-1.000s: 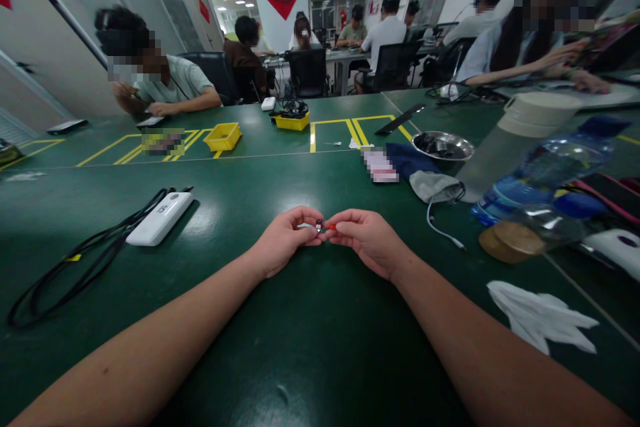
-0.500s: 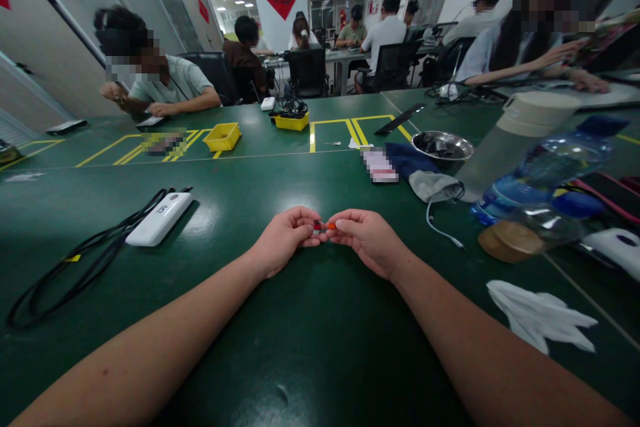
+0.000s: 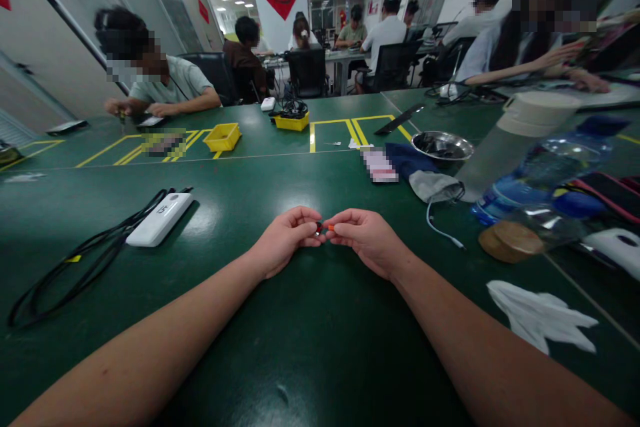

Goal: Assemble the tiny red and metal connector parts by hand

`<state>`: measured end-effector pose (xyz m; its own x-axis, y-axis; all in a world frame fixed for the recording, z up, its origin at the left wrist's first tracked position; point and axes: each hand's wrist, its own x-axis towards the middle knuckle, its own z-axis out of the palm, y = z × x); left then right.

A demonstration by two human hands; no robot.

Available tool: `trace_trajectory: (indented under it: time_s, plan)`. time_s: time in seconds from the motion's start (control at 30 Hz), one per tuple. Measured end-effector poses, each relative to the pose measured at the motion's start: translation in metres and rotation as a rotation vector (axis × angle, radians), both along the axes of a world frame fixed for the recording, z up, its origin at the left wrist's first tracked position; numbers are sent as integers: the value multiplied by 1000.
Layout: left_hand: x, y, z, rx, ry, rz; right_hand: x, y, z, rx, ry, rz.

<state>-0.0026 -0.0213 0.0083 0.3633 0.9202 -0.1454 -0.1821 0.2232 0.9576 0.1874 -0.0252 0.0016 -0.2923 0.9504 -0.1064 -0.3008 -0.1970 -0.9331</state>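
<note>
Both of my hands meet fingertip to fingertip above the middle of the green table (image 3: 300, 320). My left hand (image 3: 287, 240) pinches a small red and black piece (image 3: 319, 229) between thumb and forefinger. A small orange piece (image 3: 331, 227) sits in the pinch of my right hand (image 3: 367, 240), its end towards the red and black one. Whether the two pieces touch I cannot tell. Fingers cover most of both, and they are too small to name by kind.
On the left lies a white power bank (image 3: 160, 219) beside a looped black cable (image 3: 90, 260). Rightward are a metal bowl (image 3: 463, 152), bottles (image 3: 560, 153), a grey-blue pouch (image 3: 433, 183) and a white tissue (image 3: 543, 313). Yellow bins (image 3: 223, 138) stand farther back. Other people sit around.
The fingertips have shifted slightly; the red and black piece looks turned and a little more of its dark part shows. Across the table on the left, a person's hand has lowered.
</note>
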Motion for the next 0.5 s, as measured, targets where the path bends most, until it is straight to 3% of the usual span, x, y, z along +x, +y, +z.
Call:
trace_trajectory:
  time_s: [0.2, 0.5]
  plan:
    - [-1, 1, -3, 29, 13, -37, -1, 0, -3, 21, -37, -15]
    - [1, 2, 1, -52, -33, 12, 0, 2, 0, -35, 9, -32]
